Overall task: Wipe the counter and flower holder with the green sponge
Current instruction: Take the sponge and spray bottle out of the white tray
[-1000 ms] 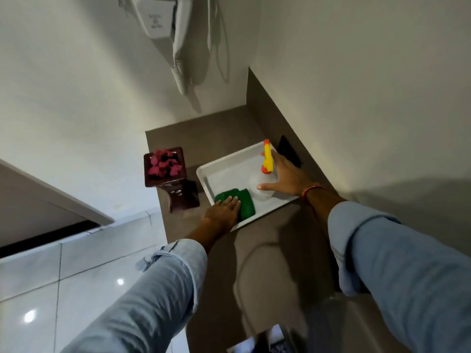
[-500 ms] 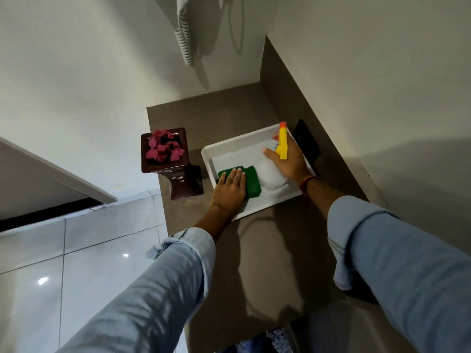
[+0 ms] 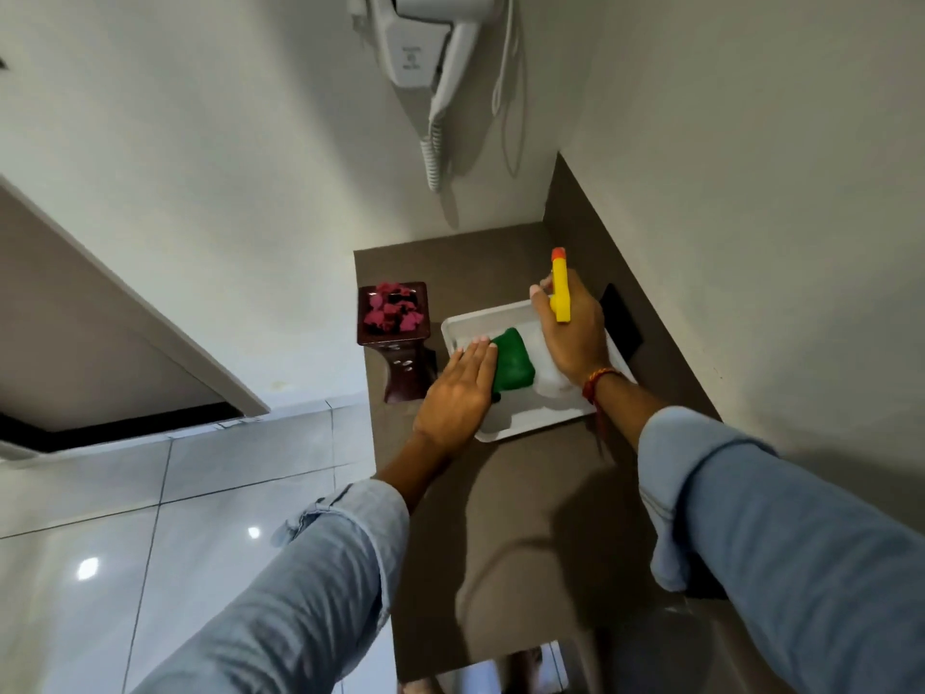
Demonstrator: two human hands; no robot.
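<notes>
I see my left hand (image 3: 453, 393) lying flat, fingers straight and together, palm down over the near end of the green rectangular sponge (image 3: 511, 365); it presses rather than grips. The sponge sits inside the white shallow rectangular tray (image 3: 530, 424), toward its left wall. My right hand (image 3: 570, 333) is wrapped around a spray bottle with a yellow trigger head and orange nozzle tip (image 3: 559, 288), held above the tray's far right part; the bottle's pale body is mostly hidden under the hand.

The tray rests on the brown matte stone counter (image 3: 505, 498), angled, its near corner close to the middle of the slab. Just left of the tray, near the counter's left edge, stands the dark reddish-brown square flower holder with pink blossoms (image 3: 393, 318); whether it touches the tray I cannot tell. A black flat object (image 3: 620, 320) lies against the right upstand behind the tray. The near stretch of counter is bare. Beyond the left edge, glossy pale floor tiles (image 3: 165, 513) drop away. A white wall-mounted hair dryer (image 3: 425, 47) hangs above the far corner.
</notes>
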